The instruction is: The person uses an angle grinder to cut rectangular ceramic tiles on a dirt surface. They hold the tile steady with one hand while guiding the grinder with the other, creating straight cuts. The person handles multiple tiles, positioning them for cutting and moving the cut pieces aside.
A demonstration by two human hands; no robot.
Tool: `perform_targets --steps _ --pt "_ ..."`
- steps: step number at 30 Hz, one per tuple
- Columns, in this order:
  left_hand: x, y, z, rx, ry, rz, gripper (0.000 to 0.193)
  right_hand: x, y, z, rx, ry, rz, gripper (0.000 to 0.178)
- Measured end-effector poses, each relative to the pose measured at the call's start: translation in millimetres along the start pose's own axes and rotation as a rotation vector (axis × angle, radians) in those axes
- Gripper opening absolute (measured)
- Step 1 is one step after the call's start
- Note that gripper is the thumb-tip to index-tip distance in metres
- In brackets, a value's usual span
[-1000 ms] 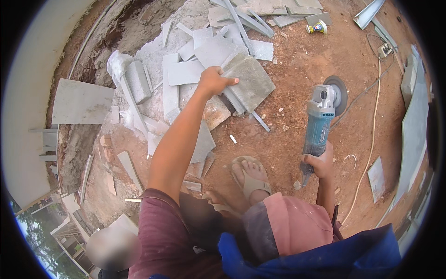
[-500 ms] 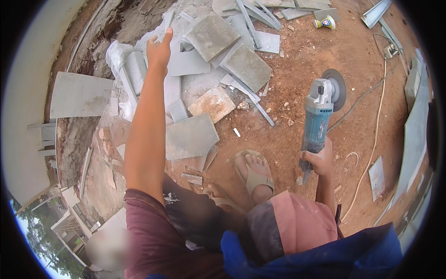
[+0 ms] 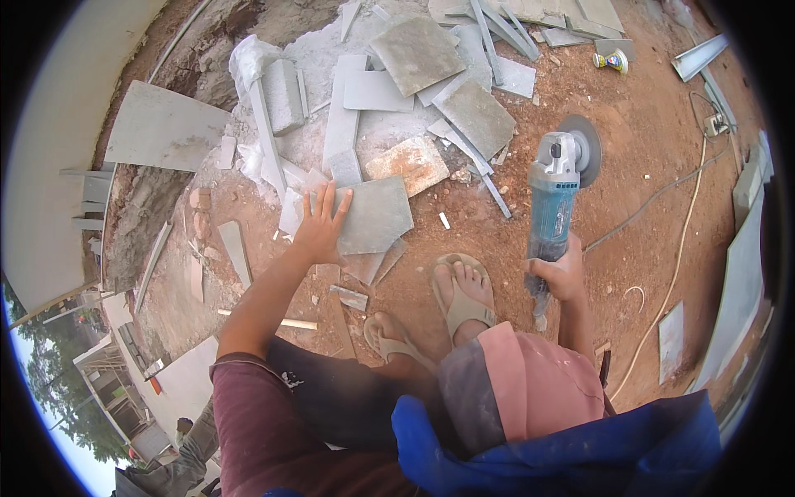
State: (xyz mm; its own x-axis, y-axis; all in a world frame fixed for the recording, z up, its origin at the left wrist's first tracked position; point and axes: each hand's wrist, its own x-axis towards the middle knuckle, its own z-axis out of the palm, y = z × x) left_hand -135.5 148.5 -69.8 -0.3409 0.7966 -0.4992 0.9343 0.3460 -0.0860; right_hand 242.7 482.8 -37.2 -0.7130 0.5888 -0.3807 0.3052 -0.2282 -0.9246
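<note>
My left hand reaches forward with fingers spread over the left edge of a grey stone tile with a cut corner. The fingertips seem to rest on the tile. In my right hand is the rear end of a teal and silver angle grinder, held upright off to the right. Its round cutting disc is at the far end. An orange-stained tile lies just beyond the grey one. Thin offcuts lie near my left foot.
Beyond my hands is a heap of grey tiles and narrow strips. A cable and a pale cord run over the dirt at right. My sandalled feet stand close to the tiles. A large slab leans at left.
My left hand has drawn back from the far heap to the nearer grey tile, its fingers now spread. My right hand keeps its hold on the grinder. The view has shifted slightly.
</note>
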Motion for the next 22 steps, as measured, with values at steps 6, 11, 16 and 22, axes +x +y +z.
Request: perform_targets --steps 6,11,16,22 --pt "3.1 9.6 15.5 -0.265 0.229 0.052 0.161 -6.2 -6.3 -0.4 -0.022 -0.033 -0.017 0.048" --pt "-2.6 28.6 -32.3 -0.236 0.387 0.019 0.157 -11.9 -9.3 -3.8 -0.068 -0.017 0.017 0.047" --pt "55.9 65.2 -97.0 -0.27 0.503 -0.114 0.157 -6.0 -6.5 2.4 -0.01 0.008 -0.016 0.05" --pt "148.0 114.3 -122.1 -0.268 0.404 -0.111 0.161 -7.1 -10.4 -5.6 -0.139 -0.02 -0.012 0.057"
